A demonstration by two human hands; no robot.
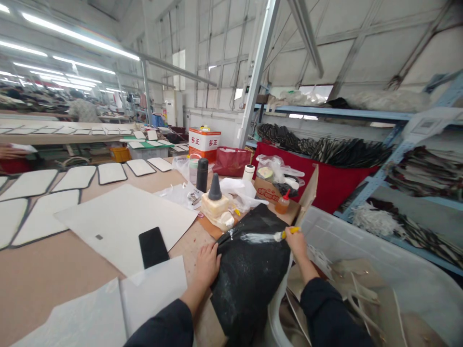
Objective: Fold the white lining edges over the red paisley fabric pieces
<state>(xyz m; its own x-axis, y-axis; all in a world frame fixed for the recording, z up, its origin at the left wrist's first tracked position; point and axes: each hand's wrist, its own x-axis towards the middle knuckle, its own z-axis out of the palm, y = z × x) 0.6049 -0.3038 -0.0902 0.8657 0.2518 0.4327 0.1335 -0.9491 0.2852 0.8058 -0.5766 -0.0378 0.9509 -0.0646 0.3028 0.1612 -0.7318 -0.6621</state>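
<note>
Right hand point(297, 242) closed around a yellow-handled brush point(285, 234), bristles pressed onto a black leather piece point(249, 274) and trailing a wet white streak of glue point(258, 237) across it. Left hand point(207, 264) laid flat with fingers spread, pinning the near-left edge of that same piece. Black leather piece: pebbly, dull-sheened, rounded in outline, draped over the right edge of the surface point(47, 274) and sagging toward a translucent plastic bin point(379, 255) beside it. Just left, a flat black phone point(153, 246) lying on a large, smooth white sheet point(123, 221). Beyond the leather, a waxy cream block point(214, 206) capped by a black cone-shaped nozzle point(214, 187), a dark cylindrical bottle point(202, 175), a small amber bottle with red tip point(282, 203). Farther back, a red-and-white tin point(204, 143). Off to the left, rows of white rounded panels with dark edging point(43, 212), matte and flat.
</note>
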